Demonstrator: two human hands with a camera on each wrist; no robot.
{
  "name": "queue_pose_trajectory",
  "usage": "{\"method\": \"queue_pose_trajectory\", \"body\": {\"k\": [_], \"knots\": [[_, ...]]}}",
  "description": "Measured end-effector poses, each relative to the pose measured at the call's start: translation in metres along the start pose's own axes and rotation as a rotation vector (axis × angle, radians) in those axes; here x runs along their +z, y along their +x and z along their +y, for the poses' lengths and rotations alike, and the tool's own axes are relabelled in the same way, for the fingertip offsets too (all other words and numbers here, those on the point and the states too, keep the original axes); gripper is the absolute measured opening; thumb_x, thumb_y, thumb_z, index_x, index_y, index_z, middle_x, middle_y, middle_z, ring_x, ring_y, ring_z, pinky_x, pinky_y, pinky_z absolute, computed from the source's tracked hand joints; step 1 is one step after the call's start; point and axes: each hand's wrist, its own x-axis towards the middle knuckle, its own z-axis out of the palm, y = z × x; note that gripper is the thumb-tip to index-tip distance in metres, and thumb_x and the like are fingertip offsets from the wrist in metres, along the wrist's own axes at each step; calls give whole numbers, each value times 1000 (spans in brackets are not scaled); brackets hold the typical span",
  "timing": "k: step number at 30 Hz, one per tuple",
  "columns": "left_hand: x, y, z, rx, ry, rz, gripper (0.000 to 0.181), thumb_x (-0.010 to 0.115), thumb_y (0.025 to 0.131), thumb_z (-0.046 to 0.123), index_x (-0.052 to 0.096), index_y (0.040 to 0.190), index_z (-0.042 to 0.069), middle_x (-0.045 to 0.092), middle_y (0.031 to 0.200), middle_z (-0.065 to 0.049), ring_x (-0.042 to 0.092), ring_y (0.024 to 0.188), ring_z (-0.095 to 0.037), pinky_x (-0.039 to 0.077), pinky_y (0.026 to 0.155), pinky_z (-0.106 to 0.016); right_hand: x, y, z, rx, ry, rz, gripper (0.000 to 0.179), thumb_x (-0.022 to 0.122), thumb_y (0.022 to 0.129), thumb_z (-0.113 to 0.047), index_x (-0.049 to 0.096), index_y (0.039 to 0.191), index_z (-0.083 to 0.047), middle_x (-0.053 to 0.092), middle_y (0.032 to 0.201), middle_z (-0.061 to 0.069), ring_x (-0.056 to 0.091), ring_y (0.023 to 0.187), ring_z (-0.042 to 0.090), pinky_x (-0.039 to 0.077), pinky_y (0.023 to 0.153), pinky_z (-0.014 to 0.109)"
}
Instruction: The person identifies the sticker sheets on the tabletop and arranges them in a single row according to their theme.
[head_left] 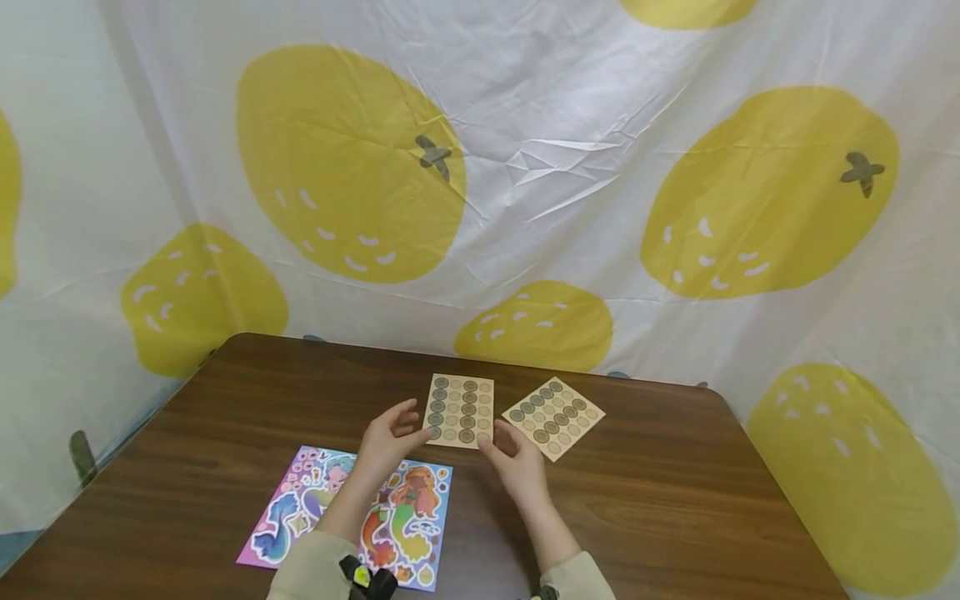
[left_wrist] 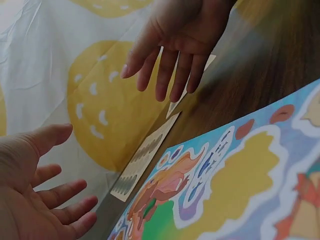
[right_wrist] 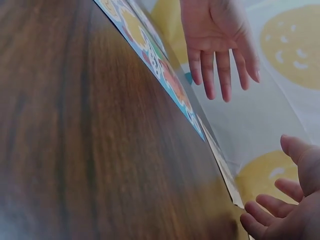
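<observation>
A tan sheet with rows of round stickers, some dark and some pale (head_left: 459, 410), lies flat towards the back of the table. A second such sheet (head_left: 553, 419) lies turned at an angle to its right. My left hand (head_left: 387, 439) is at the first sheet's near left corner, thumb and fingers spread apart and holding nothing. Over its near right corner is my right hand (head_left: 516, 468), also holding nothing. Both wrist views show the two palms facing each other with loose fingers. Beneath my left forearm lies a colourful mermaid sticker sheet (head_left: 442, 527), partly hidden.
The dark wooden table (head_left: 675, 500) has rounded far corners. A white cloth with large yellow fruit prints (head_left: 555, 100) hangs right behind it and along both sides.
</observation>
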Motion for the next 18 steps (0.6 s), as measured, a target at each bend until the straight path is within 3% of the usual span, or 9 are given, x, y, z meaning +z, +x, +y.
{"method": "queue_pose_trajectory", "body": {"k": [6,14,18], "knots": [[5,8,-2,-10,-32,2,66,76,82,13,47,139,1,56,126,-22,53,114,-40,48,92,-44,0,3,0,2,71,-33,52,68,89,-10,48,131,13,53,127,31,53,116,43,45,95,48],[10,16,-10,-18,-42,9,65,75,83,12,45,139,-2,54,127,-25,52,114,-41,46,94,-47,-2,-7,-32,-9,107,-80,54,66,90,-6,42,131,18,47,129,37,47,117,50,45,94,50],[13,16,-13,-13,-49,1,64,73,84,11,44,139,-4,52,129,-29,51,116,-44,46,94,-47,0,-7,-34,10,100,-76,55,66,90,-7,41,132,19,45,131,37,44,121,50,40,98,53]]}}
